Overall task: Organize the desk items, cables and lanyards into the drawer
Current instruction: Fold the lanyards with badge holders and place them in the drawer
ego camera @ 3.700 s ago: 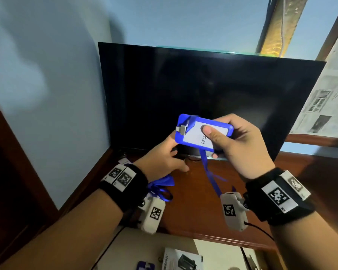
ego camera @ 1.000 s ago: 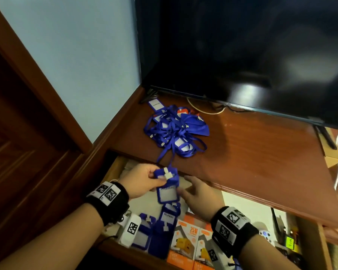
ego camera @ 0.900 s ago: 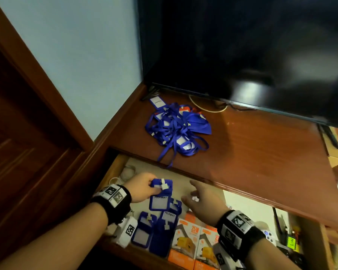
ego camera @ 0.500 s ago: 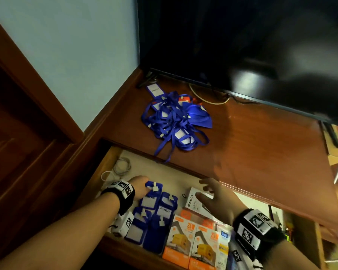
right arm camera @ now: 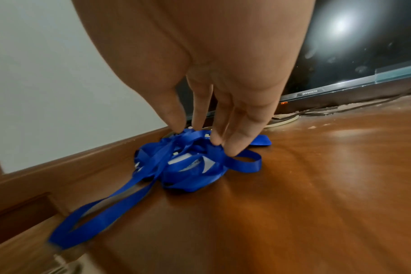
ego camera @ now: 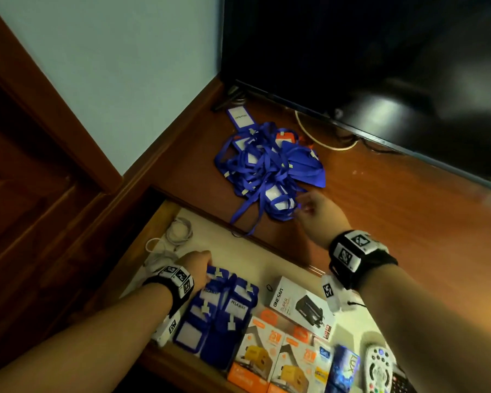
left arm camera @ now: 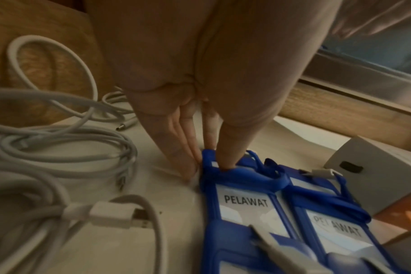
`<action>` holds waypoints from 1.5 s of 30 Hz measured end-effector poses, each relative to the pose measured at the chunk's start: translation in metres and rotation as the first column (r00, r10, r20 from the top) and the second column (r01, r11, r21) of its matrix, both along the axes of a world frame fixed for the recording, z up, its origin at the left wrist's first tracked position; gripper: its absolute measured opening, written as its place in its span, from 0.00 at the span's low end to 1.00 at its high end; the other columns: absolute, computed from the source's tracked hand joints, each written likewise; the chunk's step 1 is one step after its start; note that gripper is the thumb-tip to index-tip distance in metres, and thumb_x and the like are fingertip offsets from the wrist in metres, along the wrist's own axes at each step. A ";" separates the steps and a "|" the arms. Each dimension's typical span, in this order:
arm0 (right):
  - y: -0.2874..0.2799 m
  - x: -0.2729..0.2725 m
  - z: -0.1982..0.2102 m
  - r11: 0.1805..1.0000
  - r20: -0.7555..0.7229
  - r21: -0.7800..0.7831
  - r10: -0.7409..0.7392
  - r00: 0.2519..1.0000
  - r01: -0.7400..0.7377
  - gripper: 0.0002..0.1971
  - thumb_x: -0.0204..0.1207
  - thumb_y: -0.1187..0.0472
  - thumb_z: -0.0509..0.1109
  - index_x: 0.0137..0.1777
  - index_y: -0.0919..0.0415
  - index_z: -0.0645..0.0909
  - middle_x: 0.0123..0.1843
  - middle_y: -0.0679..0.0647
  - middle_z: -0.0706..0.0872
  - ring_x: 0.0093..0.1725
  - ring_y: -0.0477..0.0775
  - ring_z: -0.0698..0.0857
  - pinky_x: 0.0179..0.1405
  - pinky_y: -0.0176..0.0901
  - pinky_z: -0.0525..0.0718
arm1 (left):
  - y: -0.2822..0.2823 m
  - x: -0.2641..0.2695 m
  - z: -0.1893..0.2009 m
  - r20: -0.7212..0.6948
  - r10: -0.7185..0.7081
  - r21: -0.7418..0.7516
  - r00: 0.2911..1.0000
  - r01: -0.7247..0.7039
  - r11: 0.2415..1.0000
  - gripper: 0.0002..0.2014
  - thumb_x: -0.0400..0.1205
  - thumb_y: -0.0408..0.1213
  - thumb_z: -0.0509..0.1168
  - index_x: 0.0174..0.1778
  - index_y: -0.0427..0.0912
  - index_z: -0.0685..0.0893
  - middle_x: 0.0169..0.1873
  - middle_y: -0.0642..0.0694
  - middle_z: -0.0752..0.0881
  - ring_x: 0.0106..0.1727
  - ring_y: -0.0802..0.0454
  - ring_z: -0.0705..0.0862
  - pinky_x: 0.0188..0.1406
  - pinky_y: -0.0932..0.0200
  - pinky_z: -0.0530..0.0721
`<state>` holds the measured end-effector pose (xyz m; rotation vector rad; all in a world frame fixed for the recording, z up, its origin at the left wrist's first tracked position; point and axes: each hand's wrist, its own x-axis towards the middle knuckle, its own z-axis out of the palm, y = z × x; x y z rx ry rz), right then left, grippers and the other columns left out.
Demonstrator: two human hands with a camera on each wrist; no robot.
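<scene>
A: Lanyards [ego camera: 267,168] sit in a tangled blue heap on the desk top [ego camera: 380,217], near the television [ego camera: 380,66]; several badge holders [ego camera: 221,307] already lie in the open drawer [ego camera: 289,268], beside white cables [left arm camera: 59,157].

B: And your hands?

A: My left hand [ego camera: 196,268] presses straight fingers on the top edge of a badge holder, nothing gripped. My right hand [ego camera: 318,214] reaches the heap with fingers extended, touching ribbon, no hold closed.

B: So which step?

A: Fetching the next lanyard, I judge. It needs one strap pinched and teased free, or the whole knot comes along.

B: Surroundings?

A: Polished brown wood, pale blue wall, boxes [ego camera: 267,355] and a remote control [ego camera: 379,367] in the drawer.
</scene>
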<state>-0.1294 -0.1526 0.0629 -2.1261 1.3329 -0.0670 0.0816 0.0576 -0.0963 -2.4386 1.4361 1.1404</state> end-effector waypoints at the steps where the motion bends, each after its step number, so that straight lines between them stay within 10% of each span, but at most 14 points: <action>1: -0.014 0.005 -0.005 1.000 0.016 -0.007 -0.015 1.000 0.015 0.14 0.80 0.60 0.71 0.65 0.57 0.83 0.60 0.56 0.90 0.57 0.57 0.88 0.61 0.50 0.85 | 0.001 0.000 -0.001 -0.008 0.001 -0.010 1.000 -0.001 1.000 0.18 0.83 0.43 0.73 0.69 0.50 0.81 0.63 0.44 0.87 0.61 0.44 0.86 0.61 0.53 0.85; 8: -0.076 0.016 -0.029 0.999 -0.192 -0.053 0.000 0.981 -0.011 0.35 0.80 0.55 0.75 0.83 0.64 0.67 0.78 0.71 0.74 0.77 0.72 0.75 0.79 0.59 0.71 | 0.004 0.001 -0.001 -0.063 -0.045 0.031 0.997 0.047 0.998 0.24 0.86 0.37 0.66 0.79 0.59 0.77 0.71 0.43 0.77 0.67 0.40 0.83 0.66 0.52 0.82; 15: -0.058 -0.024 -0.038 0.983 -0.436 -0.146 0.035 0.899 -0.109 0.35 0.79 0.41 0.70 0.83 0.51 0.67 0.79 0.58 0.72 0.76 0.69 0.73 0.72 0.67 0.78 | 0.005 -0.004 0.004 -0.035 -0.100 0.002 0.994 0.100 0.995 0.24 0.84 0.47 0.72 0.76 0.60 0.77 0.69 0.44 0.77 0.65 0.42 0.84 0.62 0.52 0.84; 23: 0.000 -0.091 -0.037 0.963 -0.358 -0.268 -0.060 0.932 -0.040 0.22 0.85 0.36 0.60 0.68 0.48 0.82 0.63 0.59 0.78 0.66 0.69 0.76 0.62 0.65 0.82 | -0.005 -0.005 0.006 0.008 -0.162 0.032 0.987 0.161 0.986 0.25 0.78 0.31 0.72 0.65 0.62 0.75 0.56 0.49 0.74 0.56 0.44 0.84 0.53 0.53 0.85; 29: 0.030 -0.129 -0.065 0.970 -0.258 -0.239 -0.012 0.966 -0.052 0.31 0.78 0.41 0.69 0.69 0.65 0.80 0.84 0.68 0.72 0.83 0.73 0.70 0.81 0.63 0.71 | -0.010 -0.010 0.009 0.059 -0.242 0.068 0.969 0.238 0.969 0.26 0.78 0.27 0.69 0.65 0.61 0.74 0.54 0.49 0.73 0.50 0.45 0.80 0.47 0.55 0.78; 35: 0.064 -0.147 -0.056 0.945 -0.389 -0.312 -0.030 0.921 -0.101 0.27 0.73 0.37 0.74 0.67 0.50 0.79 0.68 0.55 0.78 0.63 0.66 0.79 0.49 0.59 0.86 | -0.009 -0.017 0.005 0.016 -0.169 0.053 0.985 0.168 0.984 0.24 0.81 0.28 0.67 0.58 0.67 0.75 0.54 0.51 0.76 0.47 0.47 0.86 0.49 0.51 0.92; 41: 0.064 -0.167 -0.056 0.954 -0.283 -0.295 -0.030 0.959 -0.057 0.23 0.72 0.63 0.78 0.66 0.53 0.81 0.56 0.58 0.80 0.51 0.70 0.81 0.47 0.59 0.85 | -0.011 -0.016 0.026 0.072 -0.155 0.090 0.985 0.149 0.985 0.24 0.83 0.35 0.66 0.74 0.59 0.71 0.59 0.46 0.78 0.49 0.45 0.83 0.48 0.52 0.84; 45: 0.063 -0.163 -0.021 0.954 -0.039 -0.202 -0.236 0.971 0.223 0.11 0.80 0.64 0.72 0.60 0.55 0.84 0.52 0.58 0.89 0.50 0.66 0.88 0.48 0.55 0.86 | -0.014 -0.028 0.069 0.070 -0.084 -0.066 0.994 0.088 0.994 0.08 0.87 0.48 0.67 0.60 0.53 0.81 0.55 0.49 0.86 0.48 0.50 0.85 0.50 0.54 0.85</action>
